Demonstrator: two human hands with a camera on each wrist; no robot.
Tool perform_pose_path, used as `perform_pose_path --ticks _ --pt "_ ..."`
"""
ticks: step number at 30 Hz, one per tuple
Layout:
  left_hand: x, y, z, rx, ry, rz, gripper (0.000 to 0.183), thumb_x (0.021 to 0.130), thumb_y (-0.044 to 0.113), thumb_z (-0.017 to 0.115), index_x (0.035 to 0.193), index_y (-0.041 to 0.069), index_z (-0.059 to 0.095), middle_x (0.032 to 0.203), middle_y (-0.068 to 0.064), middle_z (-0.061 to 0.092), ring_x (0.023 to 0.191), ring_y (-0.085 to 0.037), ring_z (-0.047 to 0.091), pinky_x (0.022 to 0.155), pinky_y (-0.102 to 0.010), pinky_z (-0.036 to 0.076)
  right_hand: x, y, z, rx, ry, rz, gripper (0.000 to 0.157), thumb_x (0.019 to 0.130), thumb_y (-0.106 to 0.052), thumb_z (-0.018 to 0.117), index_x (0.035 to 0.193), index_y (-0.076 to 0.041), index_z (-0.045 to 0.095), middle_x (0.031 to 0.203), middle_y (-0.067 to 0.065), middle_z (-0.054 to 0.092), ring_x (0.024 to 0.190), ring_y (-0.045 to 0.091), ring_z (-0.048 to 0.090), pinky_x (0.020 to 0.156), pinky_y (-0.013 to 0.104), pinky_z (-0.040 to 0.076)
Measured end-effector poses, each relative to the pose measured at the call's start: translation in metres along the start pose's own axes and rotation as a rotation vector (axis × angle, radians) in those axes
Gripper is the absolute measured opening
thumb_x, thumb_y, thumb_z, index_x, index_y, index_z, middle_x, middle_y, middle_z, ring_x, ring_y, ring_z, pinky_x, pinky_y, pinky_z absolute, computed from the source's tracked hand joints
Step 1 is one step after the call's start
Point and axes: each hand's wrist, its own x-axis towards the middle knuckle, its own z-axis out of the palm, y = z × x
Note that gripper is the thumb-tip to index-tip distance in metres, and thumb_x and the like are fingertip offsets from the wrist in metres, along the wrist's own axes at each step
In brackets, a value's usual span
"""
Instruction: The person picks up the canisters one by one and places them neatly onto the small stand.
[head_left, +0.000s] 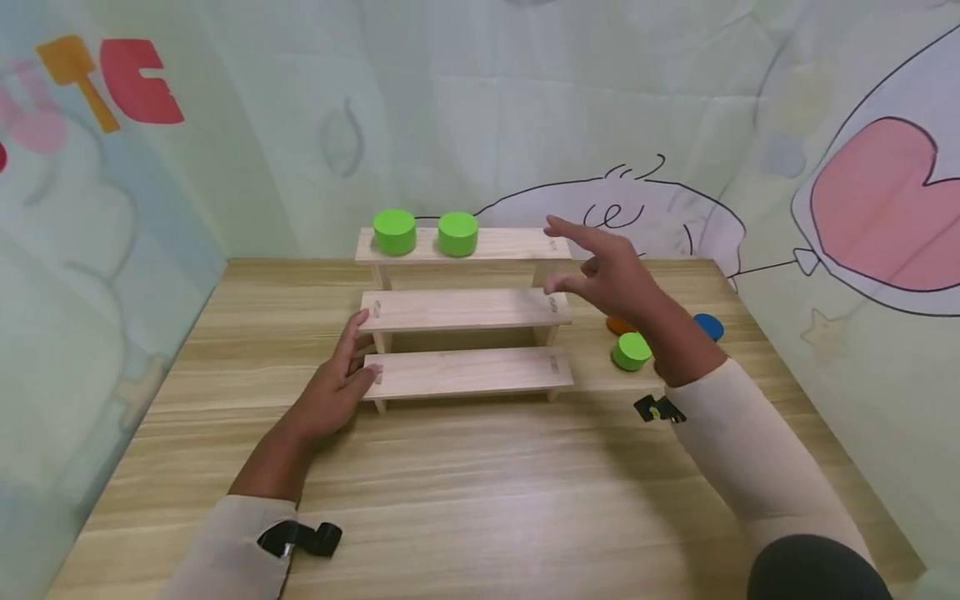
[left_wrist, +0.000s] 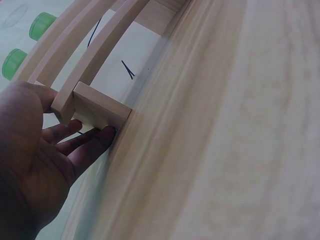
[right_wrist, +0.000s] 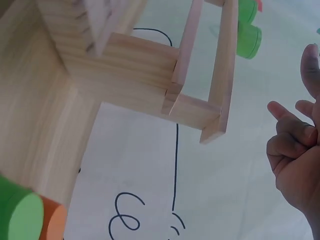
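A three-tier stepped wooden stand (head_left: 465, 310) stands on the table. My left hand (head_left: 330, 398) holds its left end; in the left wrist view the thumb lies over the end of a shelf and the fingers (left_wrist: 92, 152) touch the side panel. On the top shelf sit two green cylinders, one at the left end (head_left: 394, 233) and another a little to its right (head_left: 458, 235). By the right end of the upper shelves, my right hand (head_left: 611, 271) is raised with nothing in it. Its thumb and index finger are spread apart, the other fingers curled in.
Right of the stand, a third green cylinder (head_left: 632, 352) lies on the wood-grain table (head_left: 480, 492), partly beside an orange piece (head_left: 618, 326). A blue disc (head_left: 708, 327) lies beyond my right forearm. A printed cloth backdrop (head_left: 480, 108) rises behind the table and at both sides.
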Motion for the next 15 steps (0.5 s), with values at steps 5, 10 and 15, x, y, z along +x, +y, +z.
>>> perform_pose_path --ticks 5,10,15 --pt "0.002 0.001 0.002 -0.021 -0.005 0.009 0.080 0.116 0.018 0.046 0.174 0.046 -0.001 0.171 -0.035 0.034 0.151 -0.059 0.047 0.117 -0.072 0.045 -0.035 0.004 -0.009 0.049 -0.018 0.043 0.087 0.091 -0.021 0.086 0.168 -0.017 0.046 0.168 0.008 0.054 0.049 0.009 0.045 0.054 0.022 0.042" --pt "0.003 0.001 0.004 -0.025 -0.010 0.008 0.080 0.116 0.019 0.047 0.173 0.048 -0.001 0.172 -0.033 0.035 0.152 -0.058 0.046 0.118 -0.072 0.044 -0.071 0.013 -0.013 0.131 0.028 0.074 0.082 0.090 -0.016 0.085 0.164 -0.017 0.051 0.167 0.013 0.053 0.045 0.006 0.039 0.048 0.021 0.040" --pt "0.002 0.002 0.004 -0.018 -0.011 0.001 0.080 0.117 0.019 0.046 0.174 0.048 -0.002 0.172 -0.033 0.034 0.153 -0.059 0.045 0.118 -0.073 0.043 -0.099 0.021 -0.012 0.132 0.079 0.060 0.075 0.090 -0.012 0.085 0.160 -0.012 0.057 0.163 0.019 0.056 0.047 0.005 0.048 0.050 0.018 0.045"
